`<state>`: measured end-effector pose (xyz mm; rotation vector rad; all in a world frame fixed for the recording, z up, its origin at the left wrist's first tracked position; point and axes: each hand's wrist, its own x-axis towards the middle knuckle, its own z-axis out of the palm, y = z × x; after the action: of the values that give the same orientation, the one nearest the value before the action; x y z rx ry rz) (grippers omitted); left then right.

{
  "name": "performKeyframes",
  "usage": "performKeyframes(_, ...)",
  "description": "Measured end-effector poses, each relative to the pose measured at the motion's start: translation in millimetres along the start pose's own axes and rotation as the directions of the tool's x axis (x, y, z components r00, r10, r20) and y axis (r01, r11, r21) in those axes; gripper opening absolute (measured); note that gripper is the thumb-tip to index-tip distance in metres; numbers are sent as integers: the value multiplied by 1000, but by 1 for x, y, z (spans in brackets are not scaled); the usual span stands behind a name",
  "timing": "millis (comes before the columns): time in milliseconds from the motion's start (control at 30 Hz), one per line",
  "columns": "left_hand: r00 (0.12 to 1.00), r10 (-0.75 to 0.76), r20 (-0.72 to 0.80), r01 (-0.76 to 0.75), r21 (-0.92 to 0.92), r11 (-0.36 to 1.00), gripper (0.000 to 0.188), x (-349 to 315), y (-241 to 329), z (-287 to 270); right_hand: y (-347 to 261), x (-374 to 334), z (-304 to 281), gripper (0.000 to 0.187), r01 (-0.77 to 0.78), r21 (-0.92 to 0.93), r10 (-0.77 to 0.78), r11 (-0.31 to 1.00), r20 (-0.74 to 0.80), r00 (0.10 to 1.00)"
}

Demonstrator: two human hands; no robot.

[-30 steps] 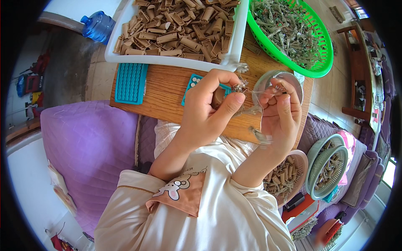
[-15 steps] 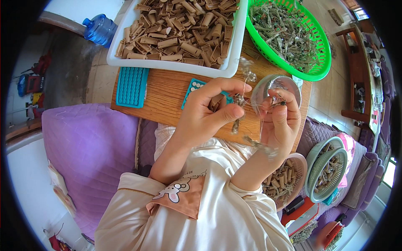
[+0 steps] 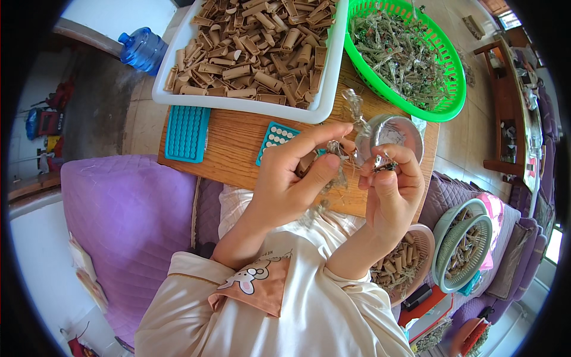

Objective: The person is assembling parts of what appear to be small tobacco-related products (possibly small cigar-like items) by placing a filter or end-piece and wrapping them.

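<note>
Over the wooden table's front part, my left hand [image 3: 284,178] is closed with thumb and forefinger around a tangled bundle of thin clear wire [image 3: 340,174]. A brown half-round plastic casing [image 3: 306,163] sits in the same hand, partly hidden by the fingers. Loose ends of the bundle stick up and hang down, some smeared by motion. Close by on the right, my right hand [image 3: 394,187] pinches a small dark and shiny part [image 3: 384,163], too small to name. Fine strands seem to run between the hands. Behind them stands a clear round tub [image 3: 410,128].
A white bin [image 3: 244,109] of brown casings and a green basket [image 3: 455,98] of wire bundles fill the table's far side. Nearer lie a teal tray [image 3: 187,134] and another with round silver discs [image 3: 278,135]. Right of me stand a pink basket [image 3: 423,238] and pale green baskets [image 3: 440,256].
My right hand has moved slightly down and left, nearer the left hand. The wire bundle's loose lower end has swung left. The view has shifted a little.
</note>
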<state>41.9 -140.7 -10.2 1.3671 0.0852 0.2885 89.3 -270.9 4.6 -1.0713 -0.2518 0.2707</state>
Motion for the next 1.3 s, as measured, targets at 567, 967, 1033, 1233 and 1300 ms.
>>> performKeyframes(567,945,321,58,-304,520,799,19,2,4,-1,-3,2,6,50,-114,-189,135,975,100,986)
performKeyframes(967,787,612,75,-557,512,654,15,6,3,-3,7,2,11,29,-162,199,153,966,57,987)
performKeyframes(1033,786,617,43,-554,492,672,16,6,2,-3,7,1,14,27,-172,172,174,970,0,985)
performKeyframes(1233,856,515,-38,-447,446,776,10,6,1,-2,7,2,0,18,-226,42,221,973,104,970)
performKeyframes(1300,890,452,-57,-396,391,831,8,5,-1,-2,7,3,-2,17,-249,57,242,967,112,964)
